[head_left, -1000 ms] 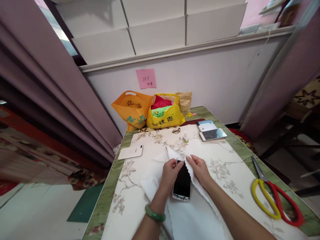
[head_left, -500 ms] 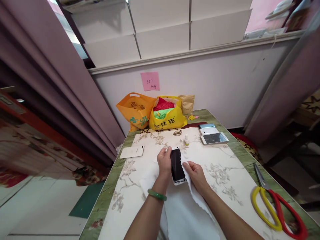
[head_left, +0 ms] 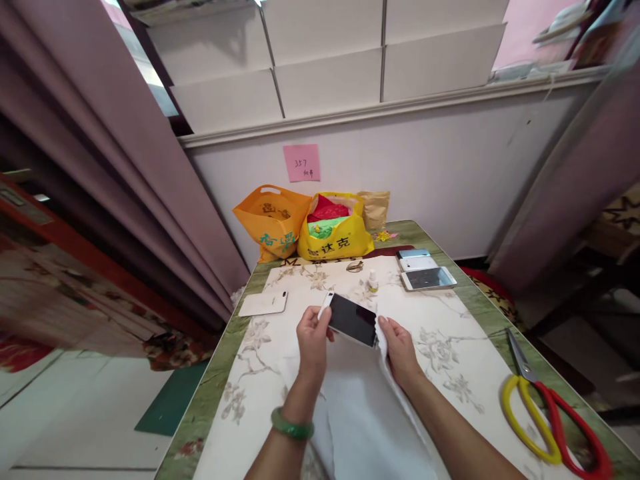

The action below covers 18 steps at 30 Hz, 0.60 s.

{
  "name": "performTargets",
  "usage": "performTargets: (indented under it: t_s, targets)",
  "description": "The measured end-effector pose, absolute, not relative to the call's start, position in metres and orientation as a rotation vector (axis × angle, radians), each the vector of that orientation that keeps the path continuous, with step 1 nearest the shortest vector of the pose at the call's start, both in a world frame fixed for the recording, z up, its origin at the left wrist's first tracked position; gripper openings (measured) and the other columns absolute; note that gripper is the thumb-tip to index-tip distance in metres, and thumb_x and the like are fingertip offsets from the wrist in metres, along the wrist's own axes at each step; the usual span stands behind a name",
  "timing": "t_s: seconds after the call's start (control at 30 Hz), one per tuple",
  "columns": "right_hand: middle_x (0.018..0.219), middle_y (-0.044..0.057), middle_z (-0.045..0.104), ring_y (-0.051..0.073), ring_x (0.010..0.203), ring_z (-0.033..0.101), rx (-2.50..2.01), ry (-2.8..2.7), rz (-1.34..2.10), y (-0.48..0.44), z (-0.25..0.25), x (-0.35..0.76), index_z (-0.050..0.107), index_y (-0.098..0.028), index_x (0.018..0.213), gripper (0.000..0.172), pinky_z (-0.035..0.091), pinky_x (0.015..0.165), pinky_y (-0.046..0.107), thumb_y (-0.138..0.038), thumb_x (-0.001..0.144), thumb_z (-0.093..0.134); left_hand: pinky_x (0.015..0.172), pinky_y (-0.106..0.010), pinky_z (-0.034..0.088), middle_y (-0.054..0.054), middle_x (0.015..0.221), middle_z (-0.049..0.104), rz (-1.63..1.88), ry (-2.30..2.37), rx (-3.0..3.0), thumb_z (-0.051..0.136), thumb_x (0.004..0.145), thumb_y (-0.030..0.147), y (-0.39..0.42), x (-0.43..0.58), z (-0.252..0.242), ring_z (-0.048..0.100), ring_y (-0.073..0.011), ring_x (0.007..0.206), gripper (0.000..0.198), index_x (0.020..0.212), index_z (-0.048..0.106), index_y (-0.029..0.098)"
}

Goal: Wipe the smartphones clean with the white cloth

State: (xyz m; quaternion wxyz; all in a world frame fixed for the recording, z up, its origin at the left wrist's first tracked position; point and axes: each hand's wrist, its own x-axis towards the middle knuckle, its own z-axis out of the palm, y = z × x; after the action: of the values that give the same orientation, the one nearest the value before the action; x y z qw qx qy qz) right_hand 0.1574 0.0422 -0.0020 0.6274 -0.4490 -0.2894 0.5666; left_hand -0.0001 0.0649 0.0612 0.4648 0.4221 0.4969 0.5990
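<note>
A white smartphone (head_left: 353,320) with a dark screen is tilted above the table, its screen facing up. My left hand (head_left: 314,337) grips its left end, thumb on the front; a green bangle (head_left: 293,424) circles that wrist. Pinched in my right hand (head_left: 399,343) is the edge of a pale cloth (head_left: 373,420), which touches the phone's right end. The cloth hangs down toward me below the phone. Just beyond the phone stands a small white bottle (head_left: 373,281).
A white phone (head_left: 263,304) lies face down at left; another phone (head_left: 429,278) lies at the right edge beside stacked ones. Large scissors (head_left: 543,407) with yellow and red handles lie front right. Orange (head_left: 273,223) and yellow bags (head_left: 335,241) stand at the back.
The phone has turned from nearly upright in view to lying crosswise, its top end now at left. My left hand shifted left and down; the cloth moved from the phone's side to its right end.
</note>
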Motion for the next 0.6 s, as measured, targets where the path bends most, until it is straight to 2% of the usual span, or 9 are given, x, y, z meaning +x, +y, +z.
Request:
performTargets:
  t_s: [0.07, 0.13, 0.23, 0.33, 0.43, 0.6]
  targets:
    - [0.071, 0.001, 0.066, 0.019, 0.067, 0.057, -1.06, -0.613, 1.267, 0.045, 0.001, 0.16, 0.062, -0.021, 0.081, 0.036, 0.046, 0.065, 0.029, -0.056, 0.077, 0.067, 0.043, -0.019, 0.035, 0.006, 0.055, 0.047, 1.219, 1.165, 1.102, 0.072, 0.074, 0.044, 0.045, -0.015, 0.06, 0.055, -0.0107, 0.046, 0.032, 0.073, 0.052, 0.019]
    - [0.074, 0.002, 0.067, 0.019, 0.072, 0.058, -1.094, -0.644, 1.233, 0.046, 0.004, 0.161, 0.063, -0.02, 0.079, 0.037, 0.046, 0.069, 0.029, -0.056, 0.075, 0.069, 0.042, -0.02, 0.037, 0.004, 0.058, 0.054, 0.983, 1.129, 1.16, 0.075, 0.07, 0.042, 0.028, -0.029, 0.061, 0.058, -0.013, 0.048, 0.032, 0.079, 0.057, 0.018]
    - [0.069, 0.0, 0.064, 0.018, 0.068, 0.056, -1.055, -0.758, 1.268, 0.045, 0.004, 0.16, 0.063, -0.019, 0.076, 0.04, 0.046, 0.068, 0.028, -0.058, 0.075, 0.068, 0.048, -0.022, 0.043, -0.002, 0.066, 0.065, 0.638, 1.038, 1.211, 0.077, 0.067, 0.041, 0.012, -0.043, 0.066, 0.063, -0.016, 0.055, 0.036, 0.09, 0.064, 0.016]
    - [0.062, -0.001, 0.06, 0.015, 0.059, 0.051, -0.988, -0.83, 1.366, 0.042, 0.0, 0.159, 0.061, -0.018, 0.074, 0.041, 0.043, 0.06, 0.027, -0.059, 0.075, 0.068, 0.048, -0.023, 0.041, -0.006, 0.065, 0.068, 0.363, 1.029, 1.243, 0.069, 0.073, 0.051, 0.012, -0.045, 0.073, 0.062, -0.0172, 0.054, 0.037, 0.079, 0.069, 0.015]
    - [0.06, -0.002, 0.058, 0.013, 0.055, 0.047, -0.969, -0.886, 1.406, 0.041, -0.003, 0.16, 0.06, -0.017, 0.071, 0.041, 0.039, 0.054, 0.025, -0.056, 0.076, 0.07, 0.048, -0.024, 0.04, -0.004, 0.059, 0.065, 0.35, 1.05, 1.272, 0.069, 0.07, 0.055, 0.022, -0.034, 0.074, 0.059, -0.0169, 0.052, 0.041, 0.068, 0.071, 0.014]
    - [0.057, -0.003, 0.053, 0.011, 0.052, 0.042, -1.002, -0.94, 1.349, 0.042, -0.005, 0.162, 0.058, -0.018, 0.069, 0.041, 0.035, 0.05, 0.024, -0.056, 0.075, 0.07, 0.057, -0.024, 0.041, -0.002, 0.067, 0.066, 0.506, 0.959, 1.217, 0.075, 0.066, 0.044, 0.038, -0.006, 0.063, 0.057, -0.0158, 0.061, 0.032, 0.081, 0.073, 0.015]
